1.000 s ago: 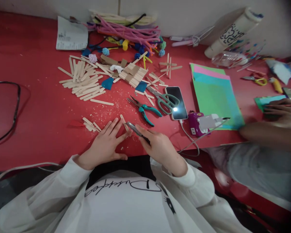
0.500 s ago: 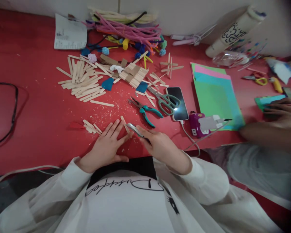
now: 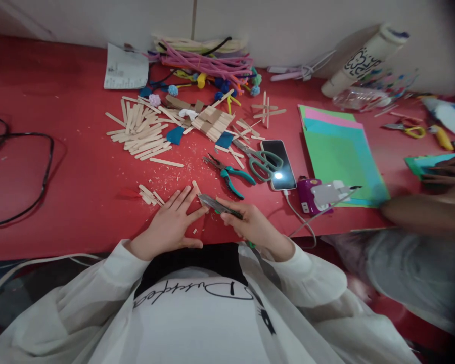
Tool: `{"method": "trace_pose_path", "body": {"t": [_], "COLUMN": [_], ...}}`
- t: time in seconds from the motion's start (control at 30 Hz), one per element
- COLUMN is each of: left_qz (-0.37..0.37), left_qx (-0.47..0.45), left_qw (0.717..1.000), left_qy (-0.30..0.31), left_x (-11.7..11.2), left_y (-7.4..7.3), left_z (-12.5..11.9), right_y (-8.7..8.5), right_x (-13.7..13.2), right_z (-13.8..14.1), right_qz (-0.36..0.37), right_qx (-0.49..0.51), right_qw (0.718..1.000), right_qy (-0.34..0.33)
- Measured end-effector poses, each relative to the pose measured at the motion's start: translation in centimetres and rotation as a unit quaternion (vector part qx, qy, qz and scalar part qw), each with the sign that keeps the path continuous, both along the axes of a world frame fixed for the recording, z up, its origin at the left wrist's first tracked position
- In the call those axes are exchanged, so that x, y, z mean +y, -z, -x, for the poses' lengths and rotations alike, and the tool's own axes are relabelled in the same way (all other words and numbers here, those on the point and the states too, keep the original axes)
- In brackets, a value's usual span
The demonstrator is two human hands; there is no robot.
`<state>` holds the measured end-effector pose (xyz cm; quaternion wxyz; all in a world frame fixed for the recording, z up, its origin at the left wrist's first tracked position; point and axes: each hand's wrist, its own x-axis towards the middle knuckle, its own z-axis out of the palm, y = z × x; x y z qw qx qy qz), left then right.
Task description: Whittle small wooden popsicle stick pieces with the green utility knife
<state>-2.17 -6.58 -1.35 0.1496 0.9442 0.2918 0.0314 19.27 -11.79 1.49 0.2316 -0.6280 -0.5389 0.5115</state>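
Note:
My left hand (image 3: 173, 222) lies flat on the red table with its fingers spread. It presses on a craft stick (image 3: 196, 187), most of which is hidden under my fingers; one rounded end sticks out past them. My right hand (image 3: 252, 222) is closed around a utility knife (image 3: 222, 206) with a dark handle and green parts. The blade points left, its tip at the stick beside my left index finger. Short cut stick pieces (image 3: 148, 194) lie left of my left hand. Teal-handled pliers (image 3: 227, 174) lie beyond my right hand, and fine wood shavings are scattered around.
Behind lie a heap of craft sticks (image 3: 140, 126), pipe cleaners (image 3: 208, 60) and a stick panel (image 3: 214, 123). Scissors (image 3: 263, 164) rest on a phone (image 3: 282, 174) cabled to a purple adapter (image 3: 307, 194). Coloured paper (image 3: 341, 151) lies right, near another person's blurred arm (image 3: 420, 210).
The camera view has shifted a little. The knife has turned slightly in my right hand, showing green parts of it. My left hand stays on the stick.

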Motion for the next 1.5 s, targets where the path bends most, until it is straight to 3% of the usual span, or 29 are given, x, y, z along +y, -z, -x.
{"method": "trace_pose_path", "body": {"t": [0.1, 0.23, 0.37, 0.67, 0.9, 1.17, 1.4, 1.5], "left_qz": [0.001, 0.002, -0.008, -0.013, -0.011, 0.004, 0.013, 0.006], "left_qx": [-0.003, 0.003, 0.0, 0.001, -0.008, -0.02, -0.031, -0.041], "left_qw": [1.0, 1.0, 1.0, 1.0, 1.0, 1.0, 0.999, 0.999], "left_qy": [0.0, 0.0, 0.008, 0.009, 0.008, 0.003, 0.002, 0.006], "left_x": [0.0, 0.0, 0.1, 0.0, 0.1, 0.2, 0.2, 0.2], "left_y": [-0.1, -0.4, -0.4, -0.1, 0.5, 0.3, 0.3, 0.4], "left_z": [0.0, 0.0, 0.0, 0.0, 0.0, 0.0, 0.0, 0.0], "right_y": [-0.4, -1.2, -1.8, -2.1, -3.2, -3.8, -5.4, -5.9], "right_x": [-0.7, -1.1, -0.7, 0.0, 0.3, 1.0, 2.3, 3.1], "right_z": [0.1, 0.2, 0.4, 0.8, 1.9, 1.8, 2.5, 2.8], "right_qz": [-0.098, -0.108, -0.114, -0.101, -0.08, -0.055, -0.019, -0.013], "right_qx": [-0.117, -0.242, -0.305, -0.367, -0.462, -0.462, -0.508, -0.507], "right_qw": [0.988, 0.963, 0.942, 0.915, 0.865, 0.861, 0.796, 0.788], "right_qy": [-0.012, -0.048, -0.082, -0.135, -0.179, -0.208, -0.329, -0.351]}}
